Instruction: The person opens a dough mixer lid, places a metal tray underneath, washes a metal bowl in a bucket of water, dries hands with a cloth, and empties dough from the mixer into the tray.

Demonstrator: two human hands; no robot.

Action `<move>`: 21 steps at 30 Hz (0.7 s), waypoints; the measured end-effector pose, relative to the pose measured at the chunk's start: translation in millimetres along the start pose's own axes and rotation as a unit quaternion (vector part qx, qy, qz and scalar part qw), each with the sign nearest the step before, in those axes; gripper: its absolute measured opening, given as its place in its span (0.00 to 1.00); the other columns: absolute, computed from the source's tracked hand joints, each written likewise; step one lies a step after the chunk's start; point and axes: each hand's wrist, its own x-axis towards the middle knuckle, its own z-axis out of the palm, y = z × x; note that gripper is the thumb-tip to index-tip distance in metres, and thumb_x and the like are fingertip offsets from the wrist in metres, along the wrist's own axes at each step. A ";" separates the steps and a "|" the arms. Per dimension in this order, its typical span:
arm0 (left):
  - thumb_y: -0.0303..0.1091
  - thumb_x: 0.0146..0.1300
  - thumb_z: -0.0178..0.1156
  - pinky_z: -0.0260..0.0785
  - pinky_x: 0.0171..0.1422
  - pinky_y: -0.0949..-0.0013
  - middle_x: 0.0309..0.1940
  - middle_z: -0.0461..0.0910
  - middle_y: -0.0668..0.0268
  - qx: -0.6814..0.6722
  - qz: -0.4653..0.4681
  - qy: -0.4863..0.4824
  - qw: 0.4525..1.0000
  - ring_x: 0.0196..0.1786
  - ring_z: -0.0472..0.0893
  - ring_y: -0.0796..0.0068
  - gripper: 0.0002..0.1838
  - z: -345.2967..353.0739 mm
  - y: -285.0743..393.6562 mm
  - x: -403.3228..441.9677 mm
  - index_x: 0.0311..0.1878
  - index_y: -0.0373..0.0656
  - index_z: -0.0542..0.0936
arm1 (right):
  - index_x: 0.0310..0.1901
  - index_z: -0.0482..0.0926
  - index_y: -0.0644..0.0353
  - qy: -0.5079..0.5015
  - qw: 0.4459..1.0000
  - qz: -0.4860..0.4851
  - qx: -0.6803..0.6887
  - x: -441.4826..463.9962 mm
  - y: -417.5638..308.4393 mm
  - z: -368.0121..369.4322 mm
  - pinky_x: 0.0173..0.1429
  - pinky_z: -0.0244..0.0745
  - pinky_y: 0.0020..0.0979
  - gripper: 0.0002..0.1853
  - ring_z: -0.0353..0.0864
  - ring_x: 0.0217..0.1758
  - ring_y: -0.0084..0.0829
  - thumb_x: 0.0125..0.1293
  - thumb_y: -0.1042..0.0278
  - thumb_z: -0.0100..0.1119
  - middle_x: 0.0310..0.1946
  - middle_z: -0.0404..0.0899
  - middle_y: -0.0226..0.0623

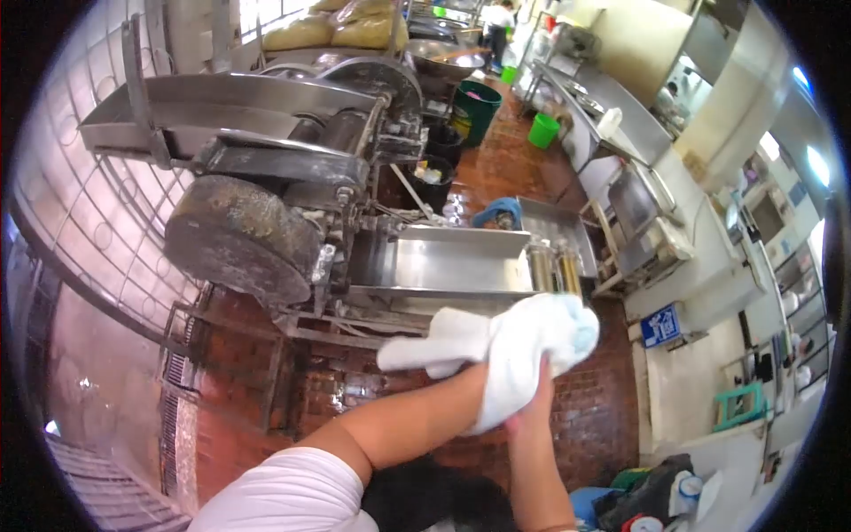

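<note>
A white cloth (523, 341), bunched and with a pale blue patch at its far end, is held out in front of me. My left forearm reaches in from the lower left, and the cloth wraps over that wrist and covers my left hand, hiding its fingers. From below, my right hand (530, 401) grips the cloth's underside, its fingertips mostly covered. One loose end of the cloth trails to the left. Just beyond the cloth are the metal rollers (554, 266) of a machine and its steel tray (461, 259).
A large machine (244, 230) with a heavy round wheel fills the left side. A bright green bucket (543, 130) and a dark green bin (476, 111) stand on the wet tiled floor (523, 168). A steel counter (576, 97) runs along the right. Another person (498, 31) is far back.
</note>
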 end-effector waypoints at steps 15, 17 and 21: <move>0.45 0.56 0.63 0.70 0.57 0.52 0.51 0.77 0.50 0.424 -0.178 -0.549 0.698 0.55 0.78 0.53 0.22 -35.1 -55.0 -201.7 0.50 0.42 0.80 | 0.53 0.77 0.67 -0.134 0.924 -0.069 -0.350 24.2 -43.2 -40.5 0.54 0.73 0.43 0.25 0.81 0.49 0.41 0.58 0.58 0.64 0.46 0.81 0.48; 0.42 0.54 0.63 0.72 0.53 0.53 0.42 0.80 0.55 0.437 -0.138 -0.457 0.762 0.48 0.80 0.58 0.17 -44.2 -83.1 -208.6 0.44 0.43 0.81 | 0.51 0.78 0.67 -0.198 0.814 -0.089 -0.538 17.4 3.0 -43.2 0.54 0.73 0.43 0.25 0.81 0.49 0.41 0.56 0.58 0.66 0.45 0.82 0.48; 0.40 0.60 0.61 0.73 0.54 0.58 0.43 0.81 0.59 0.184 -0.347 -0.166 0.905 0.47 0.80 0.63 0.15 -64.8 -72.4 -185.9 0.46 0.43 0.80 | 0.50 0.78 0.71 -0.097 0.796 -0.106 -0.587 9.5 14.7 -47.5 0.54 0.75 0.40 0.22 0.81 0.50 0.43 0.58 0.63 0.64 0.43 0.82 0.51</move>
